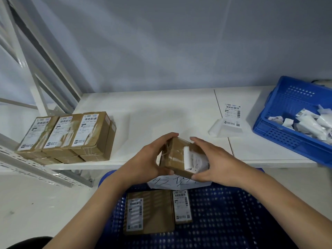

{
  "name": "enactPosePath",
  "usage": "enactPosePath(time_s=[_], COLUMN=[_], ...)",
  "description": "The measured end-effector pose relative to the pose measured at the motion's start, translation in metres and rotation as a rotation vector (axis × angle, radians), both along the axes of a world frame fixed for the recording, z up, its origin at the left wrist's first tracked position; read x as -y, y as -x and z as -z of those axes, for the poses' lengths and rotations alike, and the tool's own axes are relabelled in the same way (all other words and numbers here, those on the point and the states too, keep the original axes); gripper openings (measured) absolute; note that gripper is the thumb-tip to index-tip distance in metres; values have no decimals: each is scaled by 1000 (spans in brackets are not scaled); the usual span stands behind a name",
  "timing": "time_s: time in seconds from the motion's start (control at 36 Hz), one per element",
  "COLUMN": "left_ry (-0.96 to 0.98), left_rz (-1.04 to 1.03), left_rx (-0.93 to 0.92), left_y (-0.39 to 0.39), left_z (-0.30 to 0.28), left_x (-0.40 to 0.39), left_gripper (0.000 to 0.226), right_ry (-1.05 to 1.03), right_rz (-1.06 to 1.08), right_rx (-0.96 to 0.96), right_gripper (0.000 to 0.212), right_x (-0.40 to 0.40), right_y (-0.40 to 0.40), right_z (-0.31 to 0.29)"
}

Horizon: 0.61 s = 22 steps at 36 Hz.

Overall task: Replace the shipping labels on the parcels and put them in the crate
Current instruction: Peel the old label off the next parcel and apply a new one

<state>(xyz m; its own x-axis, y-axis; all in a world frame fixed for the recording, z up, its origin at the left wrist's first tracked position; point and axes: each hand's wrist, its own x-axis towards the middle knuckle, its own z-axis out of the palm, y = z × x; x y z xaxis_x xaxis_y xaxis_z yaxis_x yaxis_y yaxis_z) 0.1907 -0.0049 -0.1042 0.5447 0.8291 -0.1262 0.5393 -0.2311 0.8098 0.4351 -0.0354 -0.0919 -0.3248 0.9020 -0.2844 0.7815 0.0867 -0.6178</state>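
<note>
Left hand point(152, 159) and right hand point(213, 162) clasp the small parcel point(181, 155) by opposite ends; it looks light, stiff cardboard under slick tape, best gripped on edges.

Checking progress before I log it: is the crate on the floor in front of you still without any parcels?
No, two parcels with labels facing up already lie side by side in the floor crate.
</note>
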Motion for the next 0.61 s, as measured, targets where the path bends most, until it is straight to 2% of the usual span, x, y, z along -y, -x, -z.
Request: enactPosePath(time_s=[0.08, 0.14, 0.22, 0.28, 0.36, 0.44, 0.61], left_ry=[2, -14, 1, 82, 192, 218, 149], left_rz=[-33, -167, -404, -478, -540, -622, -716], left_rx=[-57, -57, 53, 150, 254, 291, 224], left_y=[1, -3, -13, -21, -30, -35, -29], left_z=[3, 2, -2, -4, -5, -2, -6], left_x=[0, 0, 3, 7, 12, 13, 11], left_gripper=[99, 88, 57, 45, 50, 53, 53], right_ry=[-62, -101, -143, -183, -196, -177, -156], right_rz=[20, 107, 280, 332, 342, 348, 287], right_rx=[29, 12, -69, -77, -75, -94, -155], right_gripper=[97, 93, 94, 93, 98, 104, 100], right_x=[0, -1, -4, -4, -2, 1, 1], right_y=[3, 3, 2, 4, 10, 15, 18], right_z=[0, 1, 2, 3, 9, 16, 14])
